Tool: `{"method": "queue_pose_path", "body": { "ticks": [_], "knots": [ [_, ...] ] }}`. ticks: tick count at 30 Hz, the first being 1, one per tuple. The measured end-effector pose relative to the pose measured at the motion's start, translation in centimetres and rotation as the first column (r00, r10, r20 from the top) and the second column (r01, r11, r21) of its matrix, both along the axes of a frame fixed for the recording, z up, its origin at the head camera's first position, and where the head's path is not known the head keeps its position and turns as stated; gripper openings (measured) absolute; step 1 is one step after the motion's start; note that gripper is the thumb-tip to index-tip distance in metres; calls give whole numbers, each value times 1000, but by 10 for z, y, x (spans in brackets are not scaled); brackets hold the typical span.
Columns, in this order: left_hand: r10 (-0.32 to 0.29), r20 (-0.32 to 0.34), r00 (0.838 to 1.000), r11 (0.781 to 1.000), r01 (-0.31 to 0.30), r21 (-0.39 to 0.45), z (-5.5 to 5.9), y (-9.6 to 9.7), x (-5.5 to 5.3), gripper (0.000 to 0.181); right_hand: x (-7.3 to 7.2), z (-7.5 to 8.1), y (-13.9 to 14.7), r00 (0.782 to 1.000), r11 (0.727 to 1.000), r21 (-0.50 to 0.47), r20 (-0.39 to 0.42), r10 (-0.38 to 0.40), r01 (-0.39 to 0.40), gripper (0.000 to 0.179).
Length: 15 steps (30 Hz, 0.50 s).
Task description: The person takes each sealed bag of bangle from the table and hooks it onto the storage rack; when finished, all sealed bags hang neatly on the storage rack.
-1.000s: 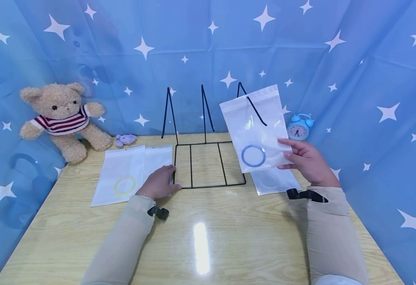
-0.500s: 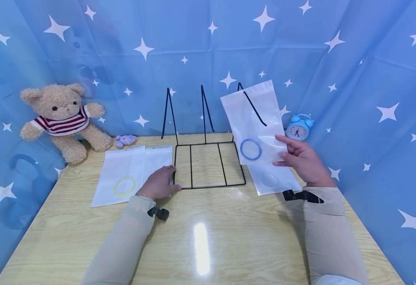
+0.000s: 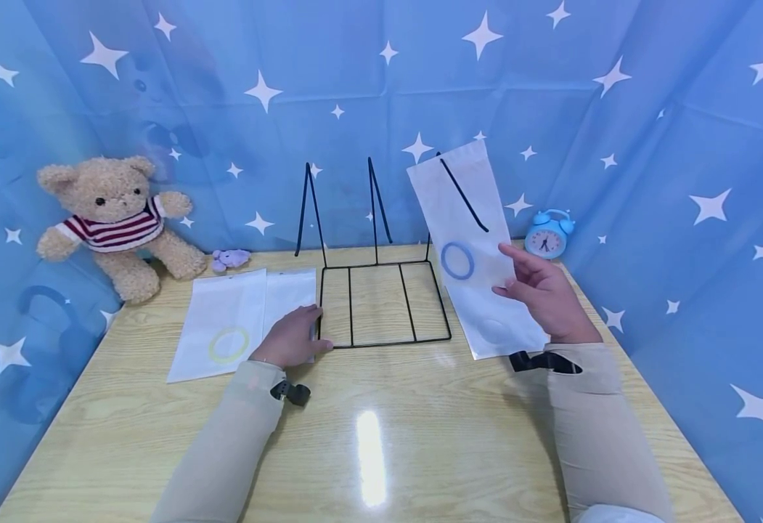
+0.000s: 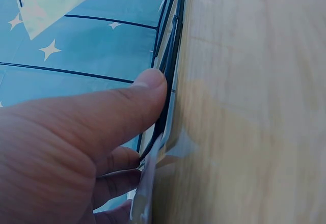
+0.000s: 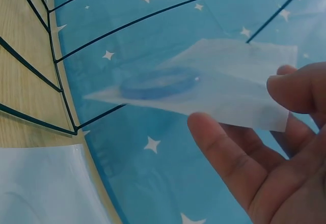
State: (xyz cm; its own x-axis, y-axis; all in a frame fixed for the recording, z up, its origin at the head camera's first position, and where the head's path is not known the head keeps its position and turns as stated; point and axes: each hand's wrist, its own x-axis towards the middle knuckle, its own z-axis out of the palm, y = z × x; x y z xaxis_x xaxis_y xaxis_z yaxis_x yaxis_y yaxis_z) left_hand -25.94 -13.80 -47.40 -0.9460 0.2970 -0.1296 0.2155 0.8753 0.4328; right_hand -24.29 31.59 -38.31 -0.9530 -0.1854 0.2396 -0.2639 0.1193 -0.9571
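A black wire rack [image 3: 384, 341] with three upright hooks stands on the table. My left hand [image 3: 292, 335] grips its left front corner; the left wrist view shows the thumb [image 4: 148, 89] over the wire and fingers behind it. A translucent white plastic bag [image 3: 479, 218] hangs tilted on the right hook [image 3: 462, 192], with a blue ring [image 3: 457, 261] showing low in it. My right hand [image 3: 547, 301] is at the bag's right edge, index finger and thumb spread apart. In the right wrist view the thumb [image 5: 219, 152] reaches the bag's edge.
A bag with a yellow ring [image 3: 229, 344] and another bag [image 3: 290, 290] lie left of the rack. A further bag [image 3: 492, 327] lies at its right. A teddy bear [image 3: 116, 218], small purple toy [image 3: 229, 259] and blue alarm clock [image 3: 547, 236] stand along the starry curtain [image 3: 355, 65].
The bag with the blue ring has moved back along the right hook, turning away, its lower end swinging up. My right hand has followed it leftward. My left hand has stayed on the rack.
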Motion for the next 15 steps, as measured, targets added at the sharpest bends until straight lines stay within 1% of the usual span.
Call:
{"method": "queue_pose_path", "body": {
  "ticks": [4,6,8,10,12,15],
  "knots": [
    [0,2,1000,1000,0,3,1,0,0,83,-2,-1,-1,999,999,38,35,-32,31,65],
    [0,3,1000,1000,0,2,1,0,1,83,-3,-2,0,997,994,92,42,-65,61,66],
    [-1,4,1000,1000,1,0,1,0,1,83,-4,-2,1,993,983,157,47,-108,99,66],
    [-2,3,1000,1000,2,0,1,0,1,83,-5,-3,2,990,974,194,49,-131,119,66],
    [-3,0,1000,1000,3,2,1,0,1,83,-6,-5,2,989,970,208,51,-136,122,64],
    [-5,-4,1000,1000,5,1,1,0,1,83,-8,-6,3,992,973,205,52,-116,103,61]
  ]
}}
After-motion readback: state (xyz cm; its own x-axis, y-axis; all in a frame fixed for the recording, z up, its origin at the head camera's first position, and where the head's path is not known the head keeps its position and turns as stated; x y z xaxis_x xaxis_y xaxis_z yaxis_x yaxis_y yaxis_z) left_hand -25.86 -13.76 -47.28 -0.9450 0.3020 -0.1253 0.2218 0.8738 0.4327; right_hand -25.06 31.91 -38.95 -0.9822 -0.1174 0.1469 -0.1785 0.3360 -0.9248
